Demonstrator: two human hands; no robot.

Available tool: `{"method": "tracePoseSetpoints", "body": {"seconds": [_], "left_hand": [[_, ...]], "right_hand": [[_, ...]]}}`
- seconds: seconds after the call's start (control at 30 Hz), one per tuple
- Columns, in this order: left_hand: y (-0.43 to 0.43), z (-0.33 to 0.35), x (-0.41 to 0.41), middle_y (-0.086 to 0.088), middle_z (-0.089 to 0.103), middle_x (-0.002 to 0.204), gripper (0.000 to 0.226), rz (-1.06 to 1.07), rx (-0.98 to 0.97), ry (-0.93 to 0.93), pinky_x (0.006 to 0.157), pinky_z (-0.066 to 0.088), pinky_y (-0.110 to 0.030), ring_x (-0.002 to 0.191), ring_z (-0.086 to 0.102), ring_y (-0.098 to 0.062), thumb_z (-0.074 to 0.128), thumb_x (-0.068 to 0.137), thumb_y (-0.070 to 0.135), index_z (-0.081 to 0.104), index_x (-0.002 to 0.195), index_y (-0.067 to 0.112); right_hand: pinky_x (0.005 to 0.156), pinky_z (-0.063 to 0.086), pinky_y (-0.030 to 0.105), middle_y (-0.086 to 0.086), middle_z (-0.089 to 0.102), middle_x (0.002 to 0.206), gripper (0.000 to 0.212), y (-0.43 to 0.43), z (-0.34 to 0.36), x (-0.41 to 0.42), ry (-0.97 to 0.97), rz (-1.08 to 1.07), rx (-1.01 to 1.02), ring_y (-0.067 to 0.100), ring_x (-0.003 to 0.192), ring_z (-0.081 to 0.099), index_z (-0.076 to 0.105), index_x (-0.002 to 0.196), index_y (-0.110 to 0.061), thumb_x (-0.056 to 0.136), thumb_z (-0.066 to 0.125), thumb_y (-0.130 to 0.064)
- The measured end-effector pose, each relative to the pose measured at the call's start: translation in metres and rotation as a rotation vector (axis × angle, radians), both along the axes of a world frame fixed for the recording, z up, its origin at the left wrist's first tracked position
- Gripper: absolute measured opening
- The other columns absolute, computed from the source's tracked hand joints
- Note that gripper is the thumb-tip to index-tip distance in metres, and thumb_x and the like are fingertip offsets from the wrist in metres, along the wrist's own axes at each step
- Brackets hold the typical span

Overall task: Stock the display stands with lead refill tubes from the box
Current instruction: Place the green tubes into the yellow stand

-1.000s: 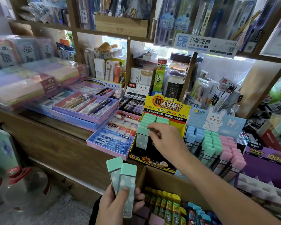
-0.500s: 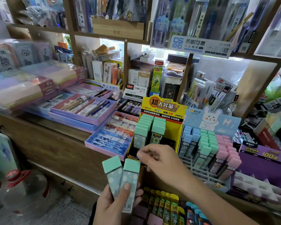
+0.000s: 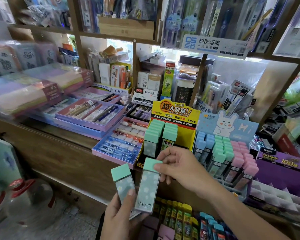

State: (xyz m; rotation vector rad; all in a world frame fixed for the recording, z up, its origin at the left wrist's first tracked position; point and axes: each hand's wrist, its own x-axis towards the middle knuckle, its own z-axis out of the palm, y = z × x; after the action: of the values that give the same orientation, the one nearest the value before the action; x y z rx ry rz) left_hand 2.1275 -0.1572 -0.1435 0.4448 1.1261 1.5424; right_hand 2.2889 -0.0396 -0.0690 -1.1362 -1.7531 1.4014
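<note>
My left hand (image 3: pixel 121 217) holds two mint-capped lead refill tubes, a left tube (image 3: pixel 123 182) and a right tube (image 3: pixel 150 186), upright at bottom centre. My right hand (image 3: pixel 178 163) pinches the mint cap of the right tube between thumb and fingers. Behind them the yellow display stand (image 3: pixel 176 113) carries two rows of mint-capped tubes (image 3: pixel 160 134). To its right, the blue bunny display stand (image 3: pixel 227 125) has blue, mint and pink tubes (image 3: pixel 222 153). The cardboard box (image 3: pixel 185 220) below holds yellow, blue and purple tubes.
Purple and blue pen trays (image 3: pixel 92 115) lie left of the yellow stand on the wooden shelf (image 3: pixel 59 153). A purple box (image 3: pixel 282 167) sits at the right. Packaged pens hang overhead. A clear jug with red cap (image 3: pixel 22 198) stands on the floor at lower left.
My right hand has drawn back from the yellow stand, down to the tubes in my left hand, and now grips the right tube's cap. That tube has slid upward.
</note>
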Motion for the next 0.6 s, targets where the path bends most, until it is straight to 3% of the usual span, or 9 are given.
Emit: {"method": "tracePoseSetpoints", "body": {"seconds": [0.17, 0.4, 0.6], "left_hand": [[0.004, -0.003, -0.002, -0.03, 0.074, 0.088, 0.025, -0.033, -0.022, -0.044, 0.057, 0.062, -0.041, 0.069, 0.075, -0.037, 0.053, 0.101, 0.019, 0.067, 0.107, -0.001], [0.005, -0.009, -0.003, -0.03, 0.073, 0.088, 0.025, -0.022, -0.026, -0.032, 0.055, 0.061, -0.038, 0.07, 0.075, -0.036, 0.053, 0.101, 0.02, 0.067, 0.106, 0.001], [0.006, -0.008, -0.003, -0.03, 0.073, 0.089, 0.024, -0.022, -0.042, -0.033, 0.056, 0.06, -0.037, 0.07, 0.074, -0.036, 0.054, 0.1, 0.02, 0.067, 0.107, 0.001]], "right_hand": [[0.058, 0.057, 0.025, 0.007, 0.075, 0.073, 0.015, 0.014, 0.023, 0.013, 0.06, -0.157, 0.113, 0.021, 0.062, 0.071, 0.071, 0.1, -0.01, 0.088, 0.079, -0.006], [0.062, 0.06, 0.022, 0.01, 0.074, 0.077, 0.011, 0.034, 0.026, 0.019, -0.062, -0.274, 0.345, 0.017, 0.066, 0.074, 0.07, 0.097, -0.018, 0.091, 0.077, -0.012], [0.066, 0.064, 0.033, 0.004, 0.071, 0.077, 0.01, 0.044, 0.012, 0.009, -0.189, -0.243, 0.445, 0.015, 0.067, 0.073, 0.07, 0.094, -0.024, 0.093, 0.076, -0.015]]}}
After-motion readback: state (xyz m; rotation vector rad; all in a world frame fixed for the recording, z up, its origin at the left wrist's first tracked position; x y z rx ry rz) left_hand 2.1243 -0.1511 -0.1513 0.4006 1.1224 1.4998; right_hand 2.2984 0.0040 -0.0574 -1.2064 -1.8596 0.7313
